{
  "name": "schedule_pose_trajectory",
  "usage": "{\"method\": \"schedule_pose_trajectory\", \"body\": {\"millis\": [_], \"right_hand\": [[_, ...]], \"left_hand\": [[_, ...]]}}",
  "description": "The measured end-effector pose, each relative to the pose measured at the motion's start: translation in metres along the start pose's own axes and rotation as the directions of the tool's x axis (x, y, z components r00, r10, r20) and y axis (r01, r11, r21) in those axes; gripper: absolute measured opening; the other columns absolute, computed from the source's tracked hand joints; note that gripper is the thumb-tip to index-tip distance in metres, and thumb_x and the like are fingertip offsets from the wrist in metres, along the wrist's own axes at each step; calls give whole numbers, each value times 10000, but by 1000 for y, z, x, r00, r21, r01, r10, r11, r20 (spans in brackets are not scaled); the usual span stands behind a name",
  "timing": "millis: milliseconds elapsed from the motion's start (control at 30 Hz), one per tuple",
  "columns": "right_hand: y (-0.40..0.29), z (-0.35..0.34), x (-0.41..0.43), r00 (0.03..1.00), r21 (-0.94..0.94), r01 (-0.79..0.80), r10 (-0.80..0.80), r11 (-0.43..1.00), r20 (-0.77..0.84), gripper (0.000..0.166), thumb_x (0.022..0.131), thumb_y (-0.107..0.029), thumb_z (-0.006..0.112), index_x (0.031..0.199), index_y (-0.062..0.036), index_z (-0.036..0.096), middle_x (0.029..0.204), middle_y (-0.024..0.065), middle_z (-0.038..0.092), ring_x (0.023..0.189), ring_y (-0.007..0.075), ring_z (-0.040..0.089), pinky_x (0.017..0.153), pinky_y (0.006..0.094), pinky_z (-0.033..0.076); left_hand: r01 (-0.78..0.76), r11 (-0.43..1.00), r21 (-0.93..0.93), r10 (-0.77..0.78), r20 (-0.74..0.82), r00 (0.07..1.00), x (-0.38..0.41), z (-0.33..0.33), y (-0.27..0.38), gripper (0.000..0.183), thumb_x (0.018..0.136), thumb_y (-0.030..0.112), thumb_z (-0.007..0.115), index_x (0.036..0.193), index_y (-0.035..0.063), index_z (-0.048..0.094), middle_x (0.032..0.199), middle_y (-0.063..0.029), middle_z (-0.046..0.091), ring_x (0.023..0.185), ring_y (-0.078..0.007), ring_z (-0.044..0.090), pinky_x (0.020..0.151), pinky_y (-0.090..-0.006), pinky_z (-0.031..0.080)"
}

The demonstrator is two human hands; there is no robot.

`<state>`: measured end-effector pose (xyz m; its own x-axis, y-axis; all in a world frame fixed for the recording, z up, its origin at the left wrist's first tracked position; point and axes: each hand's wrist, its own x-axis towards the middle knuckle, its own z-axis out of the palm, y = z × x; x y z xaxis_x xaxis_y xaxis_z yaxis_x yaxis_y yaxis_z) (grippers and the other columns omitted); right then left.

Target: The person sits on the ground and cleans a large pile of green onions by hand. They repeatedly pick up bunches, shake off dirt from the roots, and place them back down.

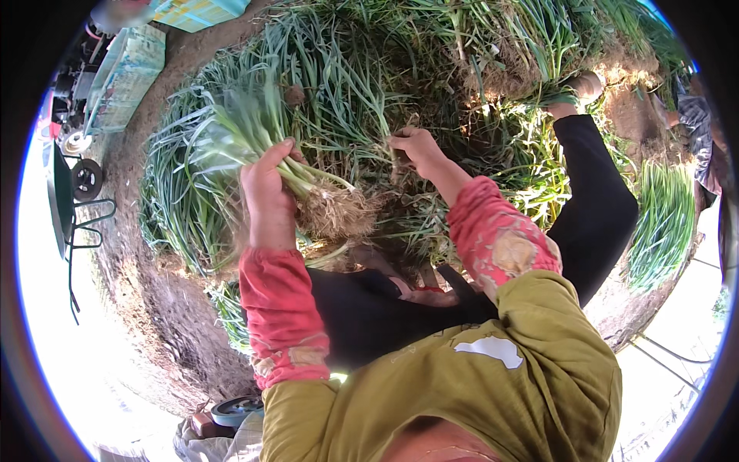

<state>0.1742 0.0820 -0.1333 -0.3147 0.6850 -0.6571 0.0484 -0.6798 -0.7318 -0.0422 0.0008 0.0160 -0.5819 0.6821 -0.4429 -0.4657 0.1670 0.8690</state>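
Observation:
My left hand (pixel 270 187) is closed around a bunch of green onions (pixel 245 130). Their leaves fan up and to the left, blurred at the tips, while the tangled pale roots (pixel 338 211) hang out to the right of my fist. My right hand (pixel 424 153) pinches a green onion stalk (pixel 382 118) near its root end, at the near edge of a large heap of green onions (pixel 323 63). Dry, soil-covered roots hang just below those fingers. Both forearms wear red sleeve covers, the right one (pixel 499 231) worn through in patches.
Loose leaves and trimmings (pixel 531 185) lie right of the heap, by my outstretched leg. More rooted onions (pixel 508 52) are piled beyond. A neat onion pile (pixel 661 225) lies far right. Plastic crates (pixel 127 78) and a wheelbarrow (pixel 60 199) stand at the left.

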Motion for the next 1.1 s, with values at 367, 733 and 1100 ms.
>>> {"method": "schedule_pose_trajectory", "body": {"millis": [367, 733, 1100], "right_hand": [[6, 10, -104, 853, -24, 194, -157, 981, 497, 158, 856, -73, 610, 998, -4, 618, 823, -8, 603, 715, 60, 512, 645, 224, 436], [-13, 39, -95, 963, 99, 248, -256, 964, 85, 174, 908, -160, 563, 950, 8, 580, 712, -13, 565, 621, 57, 498, 562, 206, 402], [38, -73, -115, 913, -955, 104, -408, 277, -20, 324, 887, -147, 524, 1144, 44, 476, 1131, 258, 531, 1027, 399, 530, 850, 478, 436]], "left_hand": [[138, 963, 231, -189, 219, 957, -19, 31, -36, 203, 701, -40, 682, 883, -105, 618, 696, -138, 638, 528, -210, 615, 459, -322, 520], [-110, 979, 172, 87, 134, 987, -16, 25, -30, 170, 723, -33, 663, 874, -75, 598, 737, -175, 630, 529, -231, 615, 481, -322, 551], [-131, 979, -154, 147, 93, 985, -9, 17, 3, 157, 755, -20, 651, 886, -91, 602, 745, -146, 615, 579, -205, 587, 521, -309, 518]]}}
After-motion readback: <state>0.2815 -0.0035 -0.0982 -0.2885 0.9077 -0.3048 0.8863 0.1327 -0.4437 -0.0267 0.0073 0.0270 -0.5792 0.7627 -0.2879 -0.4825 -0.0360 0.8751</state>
